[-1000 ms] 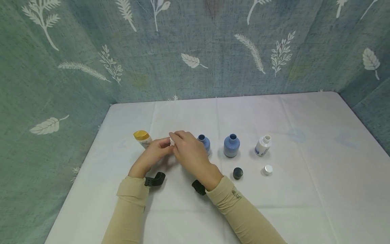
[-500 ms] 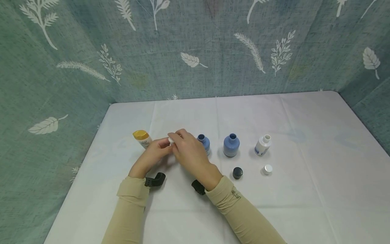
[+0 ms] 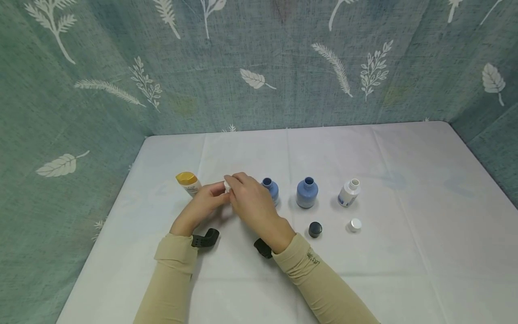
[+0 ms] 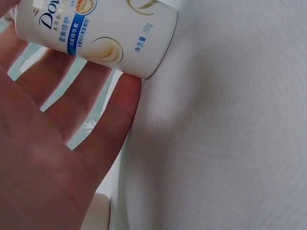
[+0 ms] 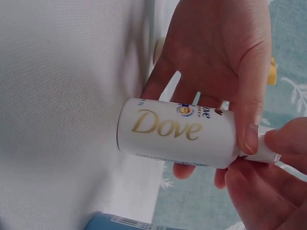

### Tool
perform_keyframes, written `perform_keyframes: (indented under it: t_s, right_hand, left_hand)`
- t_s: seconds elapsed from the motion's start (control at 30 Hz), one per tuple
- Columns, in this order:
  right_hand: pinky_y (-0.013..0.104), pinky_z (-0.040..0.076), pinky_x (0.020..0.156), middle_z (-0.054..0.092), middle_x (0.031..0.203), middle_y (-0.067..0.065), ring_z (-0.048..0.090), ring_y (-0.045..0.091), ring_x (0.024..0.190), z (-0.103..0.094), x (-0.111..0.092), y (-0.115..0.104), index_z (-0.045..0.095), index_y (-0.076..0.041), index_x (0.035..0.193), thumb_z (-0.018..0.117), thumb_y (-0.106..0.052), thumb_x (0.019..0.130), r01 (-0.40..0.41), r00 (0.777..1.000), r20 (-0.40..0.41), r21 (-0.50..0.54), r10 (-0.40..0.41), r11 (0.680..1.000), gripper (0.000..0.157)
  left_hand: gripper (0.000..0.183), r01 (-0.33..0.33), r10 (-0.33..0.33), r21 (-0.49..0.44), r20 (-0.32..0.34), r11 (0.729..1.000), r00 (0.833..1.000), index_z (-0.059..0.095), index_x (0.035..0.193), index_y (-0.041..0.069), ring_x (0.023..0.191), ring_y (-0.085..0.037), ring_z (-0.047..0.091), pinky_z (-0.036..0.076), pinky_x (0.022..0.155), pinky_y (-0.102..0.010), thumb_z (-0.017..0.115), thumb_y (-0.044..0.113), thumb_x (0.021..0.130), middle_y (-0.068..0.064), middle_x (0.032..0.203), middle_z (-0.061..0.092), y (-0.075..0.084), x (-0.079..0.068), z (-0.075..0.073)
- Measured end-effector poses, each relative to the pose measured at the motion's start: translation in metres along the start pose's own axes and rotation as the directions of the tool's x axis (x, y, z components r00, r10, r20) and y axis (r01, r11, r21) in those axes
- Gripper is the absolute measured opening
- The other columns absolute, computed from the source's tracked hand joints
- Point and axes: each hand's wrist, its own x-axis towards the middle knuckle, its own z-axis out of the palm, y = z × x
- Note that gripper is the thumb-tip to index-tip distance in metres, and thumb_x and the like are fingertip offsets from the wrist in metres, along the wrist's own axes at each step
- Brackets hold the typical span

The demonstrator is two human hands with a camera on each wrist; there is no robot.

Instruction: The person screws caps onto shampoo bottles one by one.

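L. hand [image 3: 202,203] gripped a white Dove btl. [image 5: 177,136], just left of ctr. in the head view, as the R. hand [image 3: 256,207] pinched the white cap [image 5: 265,152] at its neck. To their rt., a part-hidden blue btl. [image 3: 273,192], a second blue btl. [image 3: 306,194] and an uncapped white btl. [image 3: 348,193] stood in a row; a black cap [image 3: 315,229] and a loose white cap [image 3: 355,225] lay below.

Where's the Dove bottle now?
In the right wrist view's centre, the Dove bottle is in the left hand, the right hand pinching its white cap; a blue bottle shows at the bottom.
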Motion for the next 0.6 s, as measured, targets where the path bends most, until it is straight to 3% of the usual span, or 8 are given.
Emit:
perform_keyframes:
  t_s: [0.3, 0.6]
  right_hand:
    - [0.023, 0.046, 0.066, 0.056, 0.101, 0.0, 0.054, 0.01, 0.085, 0.0002, -0.001, -0.0003, 0.06, -0.012, 0.112, 0.058, -0.012, 0.083, -0.014, 1.0, 0.014, 0.029, 0.014, 0.999, 0.029]
    - [0.023, 0.046, 0.071, 0.058, 0.102, 0.002, 0.056, 0.012, 0.089, -0.0022, -0.0004, -0.0001, 0.06, -0.008, 0.112, 0.058, -0.008, 0.082, 0.005, 1.0, 0.013, 0.014, -0.005, 1.0, 0.03]
  left_hand:
    - [0.046, 0.012, -0.012, -0.021, 0.001, 1.0, 1.0, 0.055, 0.123, 0.013, 0.12, -0.018, 0.038, 0.027, 0.098, -0.045, 0.063, 0.033, 0.082, -0.003, 0.124, 0.052, -0.0003, -0.0014, 0.0005]
    - [0.034, -0.001, 0.002, -0.023, 0.013, 1.0, 1.0, 0.058, 0.117, 0.017, 0.117, -0.016, 0.04, 0.028, 0.097, -0.042, 0.06, 0.029, 0.085, -0.001, 0.121, 0.053, -0.0004, -0.0009, -0.0008]
